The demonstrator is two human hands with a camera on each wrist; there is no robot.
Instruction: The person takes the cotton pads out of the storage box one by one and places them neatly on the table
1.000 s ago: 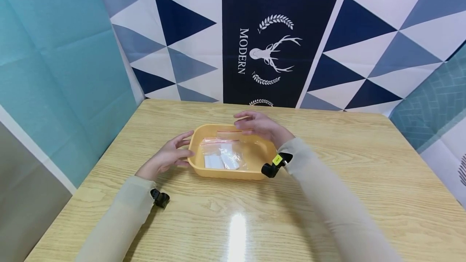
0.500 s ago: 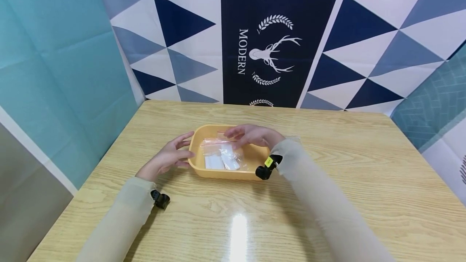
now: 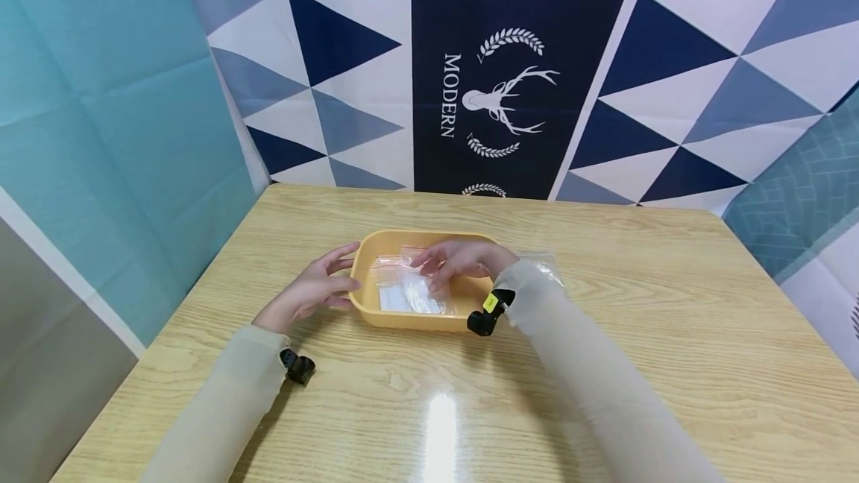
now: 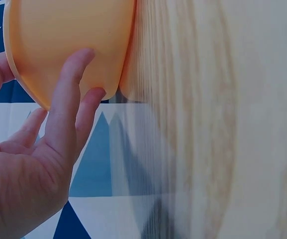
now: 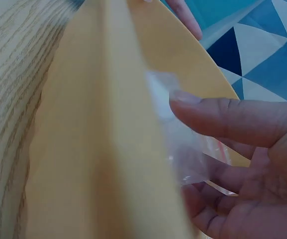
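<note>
A shallow yellow plastic basin (image 3: 409,321) stands on the table. It holds clear zip bags with red seal lines and white contents. My left hand (image 3: 312,289) rests at its left end with spread fingers; in the left wrist view, fingers (image 4: 67,94) lie along the outer wall. Inside the basin, my right hand (image 3: 463,259) has its thumb and curled fingers round a clear zip bag (image 5: 183,139). One fingertip shows through the plastic. The hand covers part of the bags, and the basin wall hides more in the right wrist view.
The wood-grain table (image 3: 637,304) spreads out on every side of the basin. Another clear plastic bag (image 3: 545,265) lies right of the basin, partly behind the right sleeve. Patterned cloth (image 3: 496,95) hangs behind the table.
My right hand has come from above the basin's far rim down and left onto the bags, and a bag under it has shifted. My left hand stays where it was.
</note>
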